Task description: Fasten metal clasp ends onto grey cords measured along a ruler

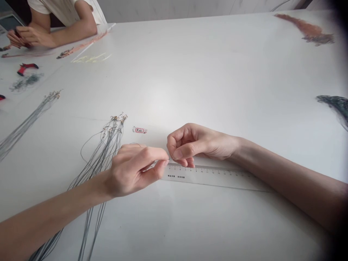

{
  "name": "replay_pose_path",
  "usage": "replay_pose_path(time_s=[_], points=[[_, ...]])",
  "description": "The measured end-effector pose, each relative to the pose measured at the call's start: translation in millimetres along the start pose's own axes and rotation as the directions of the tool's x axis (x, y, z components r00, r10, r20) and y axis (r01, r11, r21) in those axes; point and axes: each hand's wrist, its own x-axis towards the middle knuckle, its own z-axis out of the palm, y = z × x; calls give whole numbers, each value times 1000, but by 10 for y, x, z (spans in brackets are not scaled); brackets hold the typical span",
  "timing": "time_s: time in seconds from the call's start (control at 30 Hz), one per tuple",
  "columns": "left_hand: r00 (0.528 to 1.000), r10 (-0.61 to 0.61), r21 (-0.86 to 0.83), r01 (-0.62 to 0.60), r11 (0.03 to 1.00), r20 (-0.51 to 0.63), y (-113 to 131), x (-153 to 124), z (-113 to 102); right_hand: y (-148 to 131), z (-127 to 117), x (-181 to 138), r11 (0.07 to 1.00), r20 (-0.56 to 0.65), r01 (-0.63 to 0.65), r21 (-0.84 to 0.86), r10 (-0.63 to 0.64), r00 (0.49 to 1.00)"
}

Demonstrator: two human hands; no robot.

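My left hand (138,168) is closed in a pinch, thumb against forefinger, on a thin line whose short end barely shows between my fingertips. Just to the right, my right hand (194,143) pinches too, its fingertips almost meeting those of the left; the strand there is too fine to follow. Under both hands lies a clear ruler (212,177), partly covered by them. A bundle of grey lines with fish hooks (116,123) stretches beneath my left wrist, hooks at the far end. Beyond my left hand lies a small printed packet (140,130).
Another hooked bundle (51,97) lies at the left. Further off are red-handled pliers (27,68), a dark green tangle (27,82) and yellowish strands (91,58). A co-worker's hands (29,36) are at the far left. Orange-brown (307,28) and dark (335,107) bundles lie right.
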Motion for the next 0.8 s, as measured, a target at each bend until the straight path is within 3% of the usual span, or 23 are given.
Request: replay_pose_path(time_s=[0.8], points=[[1000, -24, 41, 24, 999, 14, 19, -9, -8, -3, 1, 1, 1000, 0, 6, 0, -6, 1000]])
